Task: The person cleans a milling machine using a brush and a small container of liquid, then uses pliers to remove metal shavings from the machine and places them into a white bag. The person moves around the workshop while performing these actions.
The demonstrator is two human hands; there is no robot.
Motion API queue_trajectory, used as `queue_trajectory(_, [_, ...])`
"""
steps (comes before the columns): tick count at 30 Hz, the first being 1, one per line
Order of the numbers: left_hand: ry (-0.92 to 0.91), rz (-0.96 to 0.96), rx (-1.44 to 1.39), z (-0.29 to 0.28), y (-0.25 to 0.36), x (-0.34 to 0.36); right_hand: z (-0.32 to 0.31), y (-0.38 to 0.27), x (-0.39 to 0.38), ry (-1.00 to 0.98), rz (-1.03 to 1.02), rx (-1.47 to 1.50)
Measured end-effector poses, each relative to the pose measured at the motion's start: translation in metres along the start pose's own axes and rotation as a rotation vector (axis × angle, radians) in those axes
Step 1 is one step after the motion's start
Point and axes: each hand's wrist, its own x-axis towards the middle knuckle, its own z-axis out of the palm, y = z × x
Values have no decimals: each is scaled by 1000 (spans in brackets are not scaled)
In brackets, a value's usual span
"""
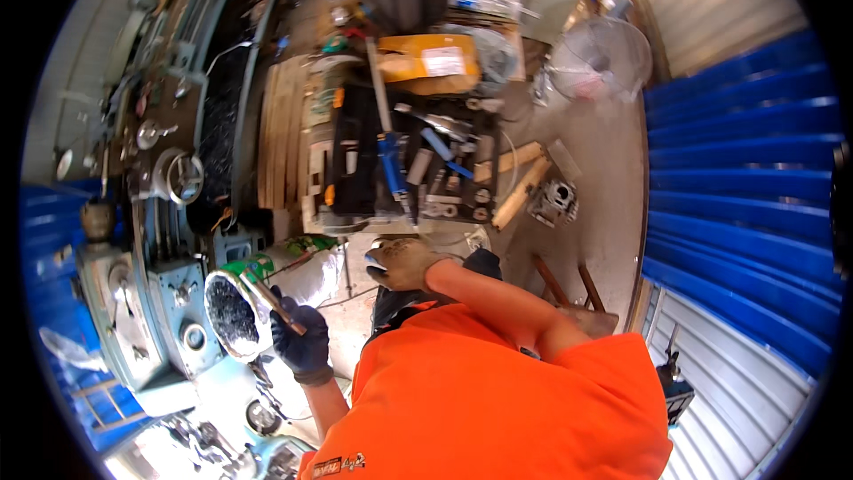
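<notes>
My left hand, in a dark glove, is closed around a short bar, grey at its upper end and brown at its lower end. It is beside the mouth of a white and green sack with dark, glittering bits inside. In a brown, stained glove, my right hand is curled in front of my body, just below the near edge of the workbench. Something small and greyish shows at its fingers, too blurred to name. On the bench lie a blue-handled tool and several metal parts on a black tray.
A lathe-like machine with a handwheel stands along the left. At the bench's far side lies a yellow package. Wooden strips and a metal casting are on the right. Farther right rises a blue corrugated wall.
</notes>
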Motion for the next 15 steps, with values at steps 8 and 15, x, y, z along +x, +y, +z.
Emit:
queue_trajectory(8, [-10,-1,75,-30,78,54,35,-51,91,240,-91,22])
queue_trajectory(15, [-56,53,92,-76,138,61,64,-71,153,224,-60,74])
